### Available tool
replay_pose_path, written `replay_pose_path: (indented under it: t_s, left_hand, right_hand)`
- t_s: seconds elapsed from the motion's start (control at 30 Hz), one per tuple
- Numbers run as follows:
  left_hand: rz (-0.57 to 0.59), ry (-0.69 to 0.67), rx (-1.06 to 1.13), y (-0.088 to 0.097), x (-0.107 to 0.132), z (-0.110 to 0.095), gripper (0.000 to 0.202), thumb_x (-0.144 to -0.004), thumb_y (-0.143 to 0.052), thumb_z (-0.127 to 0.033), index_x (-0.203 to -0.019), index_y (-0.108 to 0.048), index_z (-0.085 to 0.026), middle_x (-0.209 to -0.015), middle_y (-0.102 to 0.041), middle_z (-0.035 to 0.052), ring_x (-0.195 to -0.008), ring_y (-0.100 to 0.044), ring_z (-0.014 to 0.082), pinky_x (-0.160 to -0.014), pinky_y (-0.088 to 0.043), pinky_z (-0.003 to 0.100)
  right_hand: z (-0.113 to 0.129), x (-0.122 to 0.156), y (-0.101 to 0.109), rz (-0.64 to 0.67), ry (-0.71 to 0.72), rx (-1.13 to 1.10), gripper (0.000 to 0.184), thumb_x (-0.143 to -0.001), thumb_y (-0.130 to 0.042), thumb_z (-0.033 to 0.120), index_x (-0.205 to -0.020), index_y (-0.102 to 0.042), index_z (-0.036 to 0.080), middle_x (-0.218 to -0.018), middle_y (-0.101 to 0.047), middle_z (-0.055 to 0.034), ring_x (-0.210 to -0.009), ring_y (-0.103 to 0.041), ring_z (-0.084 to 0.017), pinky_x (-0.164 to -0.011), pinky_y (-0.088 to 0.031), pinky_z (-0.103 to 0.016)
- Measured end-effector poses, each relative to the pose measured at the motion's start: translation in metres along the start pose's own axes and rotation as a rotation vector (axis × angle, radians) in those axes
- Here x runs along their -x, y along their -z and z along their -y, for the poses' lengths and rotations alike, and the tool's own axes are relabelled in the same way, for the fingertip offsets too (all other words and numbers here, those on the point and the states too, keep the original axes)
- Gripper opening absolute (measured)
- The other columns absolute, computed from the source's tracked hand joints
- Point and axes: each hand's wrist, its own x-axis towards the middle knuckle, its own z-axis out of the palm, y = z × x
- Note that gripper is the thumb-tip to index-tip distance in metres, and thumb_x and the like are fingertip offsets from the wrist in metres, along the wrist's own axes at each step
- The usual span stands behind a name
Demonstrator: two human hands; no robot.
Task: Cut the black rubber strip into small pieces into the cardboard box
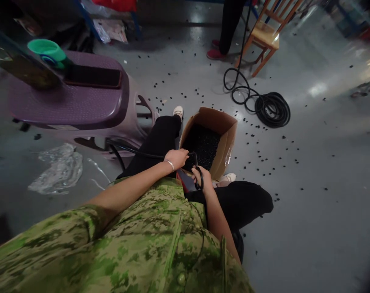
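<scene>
My left hand is closed around a thin black tube that runs in from the left, and holds its end over a cardboard box. My right hand grips black-handled scissors, their blades up by the tube's end. The box stands between my legs and holds a heap of small black pieces.
A purple plastic stool with a green cup stands at left. Crumpled clear plastic lies on the floor. A coiled black hose, a wooden chair and another person's legs are beyond. Black bits litter the floor.
</scene>
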Motion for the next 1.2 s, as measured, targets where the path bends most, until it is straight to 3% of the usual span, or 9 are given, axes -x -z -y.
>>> replay_pose_path:
  t_s: [0.13, 0.53, 1.2]
  left_hand:
    - [-0.047, -0.004, 0.053, 0.006, 0.004, -0.001, 0.032, -0.098, -0.039, -0.035, -0.118, -0.060, -0.023, -0.116, -0.067, 0.0076, -0.097, -0.067, 0.0214, -0.078, -0.047, 0.030]
    - [-0.061, -0.076, 0.059, 0.005, 0.010, -0.002, 0.030, -0.097, -0.041, -0.033, -0.116, -0.062, -0.023, -0.114, -0.068, 0.0059, -0.096, -0.067, 0.0202, -0.077, -0.048, 0.029]
    - [0.023, -0.097, 0.042, 0.008, 0.010, -0.001, 0.034, -0.098, -0.038, -0.037, -0.121, -0.061, -0.027, -0.117, -0.066, 0.0058, -0.100, -0.065, 0.0205, -0.079, -0.046, 0.028]
  right_hand:
    - [0.006, 0.012, 0.008, 0.060, 0.010, -0.115, 0.047, -0.082, -0.059, 0.053, -0.109, -0.067, 0.015, -0.065, -0.064, -0.0006, -0.047, -0.055, -0.010, -0.047, -0.043, -0.019]
    - [0.007, 0.010, 0.008, 0.068, 0.021, -0.053, 0.049, -0.083, -0.058, 0.055, -0.113, -0.066, 0.016, -0.066, -0.063, 0.0006, -0.048, -0.055, -0.010, -0.048, -0.043, -0.020]
    - [0.004, 0.008, 0.006, 0.062, 0.028, -0.039, 0.047, -0.086, -0.054, 0.054, -0.110, -0.066, 0.016, -0.065, -0.062, 0.0004, -0.047, -0.055, -0.010, -0.047, -0.044, -0.019]
